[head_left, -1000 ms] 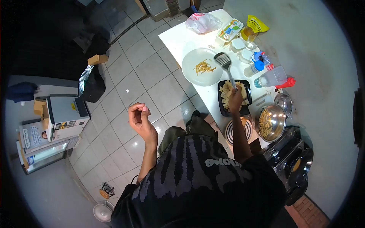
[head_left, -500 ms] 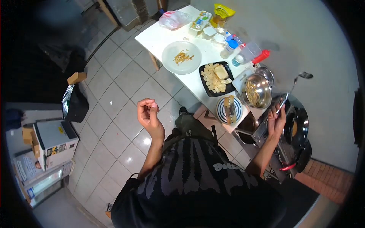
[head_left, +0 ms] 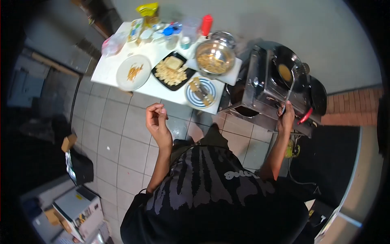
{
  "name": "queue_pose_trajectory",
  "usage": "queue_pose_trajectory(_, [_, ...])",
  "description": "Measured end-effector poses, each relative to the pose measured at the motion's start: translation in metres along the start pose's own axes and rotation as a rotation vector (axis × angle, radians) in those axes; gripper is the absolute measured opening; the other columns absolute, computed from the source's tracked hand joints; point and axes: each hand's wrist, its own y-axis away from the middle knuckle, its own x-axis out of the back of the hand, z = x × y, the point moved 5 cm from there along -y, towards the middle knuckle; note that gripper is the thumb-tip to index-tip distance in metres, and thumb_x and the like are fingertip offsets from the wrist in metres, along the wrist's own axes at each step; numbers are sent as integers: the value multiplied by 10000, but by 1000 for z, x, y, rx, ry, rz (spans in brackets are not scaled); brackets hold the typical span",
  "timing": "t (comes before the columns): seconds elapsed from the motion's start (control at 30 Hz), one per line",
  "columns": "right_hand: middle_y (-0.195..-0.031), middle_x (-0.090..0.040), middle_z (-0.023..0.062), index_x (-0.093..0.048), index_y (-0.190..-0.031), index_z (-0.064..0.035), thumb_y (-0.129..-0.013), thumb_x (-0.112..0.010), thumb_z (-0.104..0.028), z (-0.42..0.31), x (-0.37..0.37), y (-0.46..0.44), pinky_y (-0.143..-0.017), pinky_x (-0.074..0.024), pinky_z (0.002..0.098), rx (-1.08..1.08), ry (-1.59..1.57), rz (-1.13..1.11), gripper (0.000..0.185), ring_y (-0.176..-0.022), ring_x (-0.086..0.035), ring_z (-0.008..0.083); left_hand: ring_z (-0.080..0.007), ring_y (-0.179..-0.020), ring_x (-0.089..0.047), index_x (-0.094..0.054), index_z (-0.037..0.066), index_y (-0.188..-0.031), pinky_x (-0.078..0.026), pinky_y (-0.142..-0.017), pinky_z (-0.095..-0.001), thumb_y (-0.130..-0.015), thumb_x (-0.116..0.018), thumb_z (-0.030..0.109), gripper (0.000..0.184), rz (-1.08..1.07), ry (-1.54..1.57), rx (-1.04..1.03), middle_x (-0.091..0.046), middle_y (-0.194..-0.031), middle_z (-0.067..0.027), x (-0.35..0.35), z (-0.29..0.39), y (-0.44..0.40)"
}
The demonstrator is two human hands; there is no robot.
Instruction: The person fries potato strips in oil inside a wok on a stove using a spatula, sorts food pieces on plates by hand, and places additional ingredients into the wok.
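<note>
My right hand (head_left: 286, 116) is wrapped round the handle of a metal slotted spatula (head_left: 291, 90). The spatula's head reaches over the right side of a dark wok (head_left: 281, 55) on the stove (head_left: 260, 87); whether it touches the wok I cannot tell. Inside the wok is a small round yellowish patch (head_left: 284, 73), perhaps oil or food. In front of my body, above the floor, my left hand (head_left: 158, 124) hangs with curled fingers and the thumb close to them, holding nothing visible.
A white table (head_left: 106, 73) bears a plate with strips (head_left: 122, 79), a black dish of pale pieces (head_left: 157, 77), a striped plate (head_left: 190, 97), a steel bowl (head_left: 229, 65) and bottles. Right of the wok lies a black pan (head_left: 319, 95) near a red handle (head_left: 305, 116).
My view has swung right toward the stove. The spatula, earlier raised beside the steel bowl, is now over the wok. My left hand keeps its curled pose.
</note>
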Motion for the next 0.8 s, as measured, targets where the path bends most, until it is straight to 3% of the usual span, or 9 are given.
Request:
queue_pose_trajectory(0.2, [-704, -450, -37, -532, -1038, -58, -965, -517, -240, -12, 81, -29, -497, -305, 201, 127, 271, 11, 197, -581, -388, 45, -78, -682, -433, -545, 19, -959, -351, -620, -216, -907, -558, 111, 107, -233, -51, 30, -479, -761, -4, -114, -44, 22])
queue_pose_trajectory(0.27, [-700, -448, -44, -563, -984, -46, -944, -528, -184, -21, 92, -25, -537, -325, 217, 107, 527, 35, 148, -610, -388, 46, -77, -679, -429, -544, 19, -960, -349, -627, -215, -916, -554, 124, 114, -289, -86, 27, -478, -753, -1, -170, -60, 37])
queue_pose_trajectory(0.4, [-695, -434, -52, -580, -943, -32, -920, -538, -144, -21, 149, -26, -569, -322, 224, 117, 514, 136, 121, -631, -374, 47, -52, -692, -412, -567, 25, -939, -338, -618, -197, -902, -588, 101, 87, -438, -69, 75, -470, -789, 21, -260, -101, 63])
queue_pose_trajectory(0.47, [-709, -441, -44, -579, -968, -18, -913, -546, -127, -16, 188, -25, -585, -316, 215, 145, 408, 329, 127, -644, -380, 54, -47, -706, -411, -571, 24, -945, -332, -624, -193, -901, -593, 99, 89, -503, -116, 59, -451, -792, 28, -291, -119, 74])
queue_pose_trajectory(0.53, [-727, -471, -26, -580, -1006, -8, -917, -535, -128, -10, 215, -30, -598, -322, 213, 138, 299, 366, 156, -662, -401, 60, -47, -728, -414, -578, 27, -938, -328, -645, -188, -907, -594, 110, 90, -554, -160, 143, -452, -793, 31, -315, -138, 86])
queue_pose_trajectory(0.6, [-768, -516, 3, -572, -1036, 10, -927, -505, -130, -16, 234, -40, -627, -369, 239, 198, 272, 623, 190, -683, -441, 96, -48, -745, -427, -578, 29, -935, -335, -660, -187, -910, -591, 114, 90, -583, -167, 235, -479, -812, 26, -330, -147, 98])
queue_pose_trajectory(0.63, [-768, -516, 3, -572, -1036, 10, -927, -505, -130, -13, 243, -50, -627, -369, 239, 198, 271, 627, 190, -683, -441, 96, -48, -745, -427, -578, 29, -935, -335, -660, -187, -910, -591, 114, 90, -587, -167, 236, -479, -812, 26, -338, -152, 99])
queue_pose_trajectory(0.7, [-827, -568, 65, -555, -1069, 29, -932, -474, -133, -7, 262, -69, -674, -418, 303, 312, 504, 686, 227, -722, -497, 159, -48, -754, -437, -578, 29, -927, -343, -666, -189, -912, -590, 121, 93, -652, -264, 199, -496, -824, 23, -346, -158, 96])
queue_pose_trajectory(0.8, [-904, -601, 152, -538, -1100, 42, -925, -454, -131, 22, 280, -96, -745, -442, 354, 244, 674, 642, 260, -791, -557, 239, -49, -758, -442, -578, 30, -937, -349, -671, -191, -912, -589, 120, 95, -610, -249, 209, -504, -828, 19, -356, -152, 89])
